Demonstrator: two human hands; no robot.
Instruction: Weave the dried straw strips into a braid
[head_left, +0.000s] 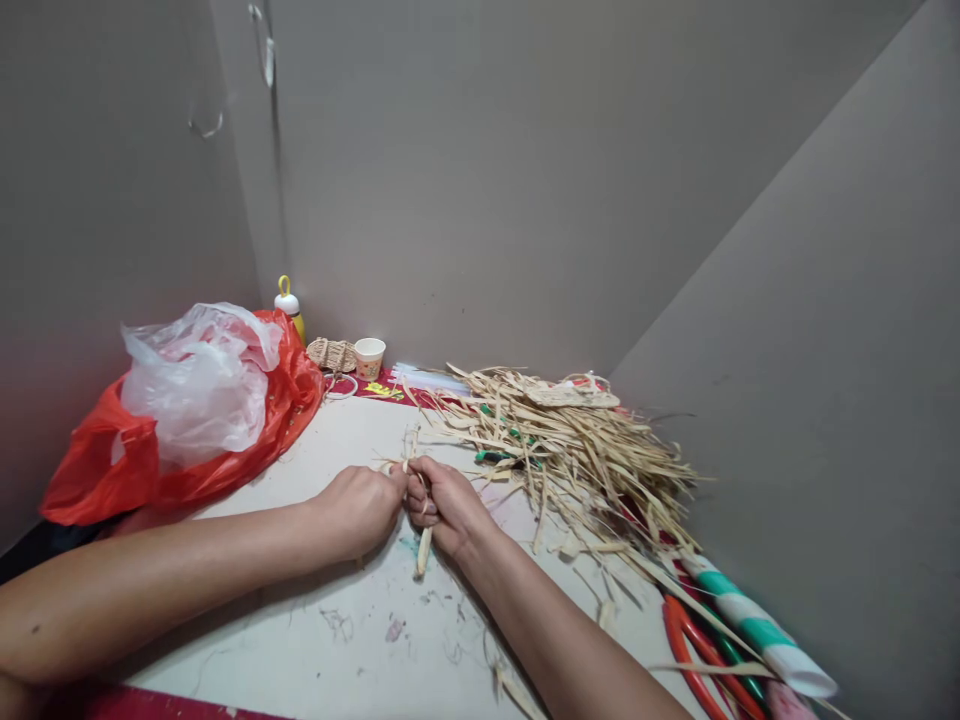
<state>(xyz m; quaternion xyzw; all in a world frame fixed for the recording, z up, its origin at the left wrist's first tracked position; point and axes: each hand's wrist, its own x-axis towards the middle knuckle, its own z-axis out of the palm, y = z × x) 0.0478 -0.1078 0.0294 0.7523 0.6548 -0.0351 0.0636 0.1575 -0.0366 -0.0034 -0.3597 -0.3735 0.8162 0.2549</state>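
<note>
1. One pale straw piece [423, 553] is held over the bench [262, 650], left of and nearer than the one straw heap [592, 430].
2. It is gripped by two hands: the fingers of the left hand [364, 510] and right hand [450, 505] are clamped on it.
3. Left of the heap, one paper cup [369, 362], one bottle [288, 304], one white bag [202, 395] and one red bag [112, 475] are placed.
4. One striped tube [757, 620] is seen nearer than the heap.
</note>
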